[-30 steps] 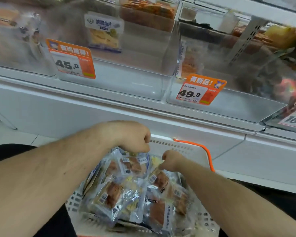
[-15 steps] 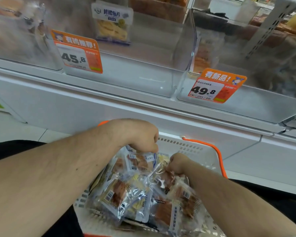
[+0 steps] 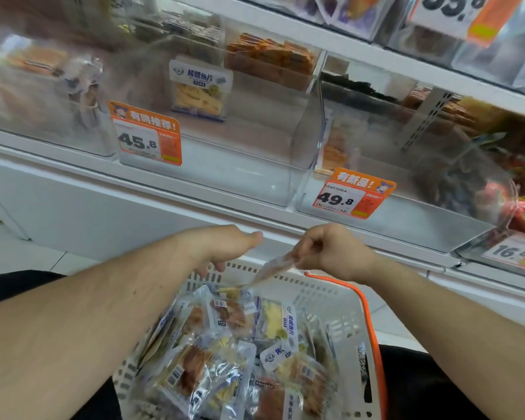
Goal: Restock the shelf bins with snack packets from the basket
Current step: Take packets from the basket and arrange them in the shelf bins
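shelf bins (image 3: 225,165): clear, in a row above basket, orange price tags on fronts
basket (image 3: 340,316): white, orange handle, below hands, piled with snack packets (image 3: 212,359)
left hand (image 3: 225,245): fingers loosely curled down, holding nothing, above basket rim
right hand (image 3: 331,253): pinches one packet (image 3: 273,269) by its top, lifted above pile

White perforated basket (image 3: 331,301) with orange handle (image 3: 367,310) at 6 o'clock, heaped with clear snack packets (image 3: 212,353) of brown and yellow pieces, barcode labels up, lying overlapped at mixed angles. One packet (image 3: 273,268) lifted above the heap toward 12 o'clock, tilted, pinched at its upper end. Clear shelf bins at 12 o'clock: middle bin (image 3: 225,165) nearly bare with one upright packet (image 3: 199,89) at the back; right bin (image 3: 406,213) at 2 o'clock.
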Available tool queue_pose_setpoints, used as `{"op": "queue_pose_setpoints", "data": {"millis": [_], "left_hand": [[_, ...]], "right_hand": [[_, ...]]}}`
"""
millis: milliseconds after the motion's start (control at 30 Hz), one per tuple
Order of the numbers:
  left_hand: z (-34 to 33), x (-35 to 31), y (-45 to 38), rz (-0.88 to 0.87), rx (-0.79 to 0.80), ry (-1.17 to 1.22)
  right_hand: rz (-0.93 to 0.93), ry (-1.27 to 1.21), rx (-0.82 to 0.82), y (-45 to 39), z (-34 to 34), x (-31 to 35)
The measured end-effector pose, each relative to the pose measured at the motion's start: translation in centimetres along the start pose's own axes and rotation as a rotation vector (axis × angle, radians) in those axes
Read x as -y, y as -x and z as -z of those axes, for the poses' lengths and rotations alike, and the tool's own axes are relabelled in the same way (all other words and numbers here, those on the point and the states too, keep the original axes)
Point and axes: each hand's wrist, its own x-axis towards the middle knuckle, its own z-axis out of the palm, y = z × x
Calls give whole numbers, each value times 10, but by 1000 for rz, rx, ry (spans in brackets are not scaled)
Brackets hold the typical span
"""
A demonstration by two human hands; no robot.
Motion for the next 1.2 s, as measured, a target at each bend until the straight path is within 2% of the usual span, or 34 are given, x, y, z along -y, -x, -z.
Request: {"op": "queue_pose_setpoints", "data": {"millis": [100,200,300,433,500,600,633,667,767,933,1067,1200], "left_hand": [[1,0,0,64,111,438],[-4,-4,0,25,264,823],[-7,-7,1,-61,140,1003],[-7,-10,2,-144,26,1133],[-11,-12,5,-207,-78,1060],[-18,-12,10,-332,-279,733],[-20,-14,12,-377,-319,650],[-22,-15,13,-417,-337,593],[-28,-22,20,-512,-340,538],[-35,-28,22,-590,-322,471],[-28,-39,23,-669,-382,303],[5,-61,27,-819,-517,24]], "right_hand": [[88,-198,-118,14,14,4],[167,-386,-168,19,19,7],[186,-459,-163,23,23,7],[140,-372,-82,30,30,9],[93,-257,-149,33,33,14],[162,214,-569,36,35,22],[224,305,-644,37,34,25],[232,318,-635,38,32,31],[107,283,-438,42,23,46],[-15,210,-231,37,12,51],[-24,220,-284,41,22,54],[19,325,-517,50,59,64]]}}
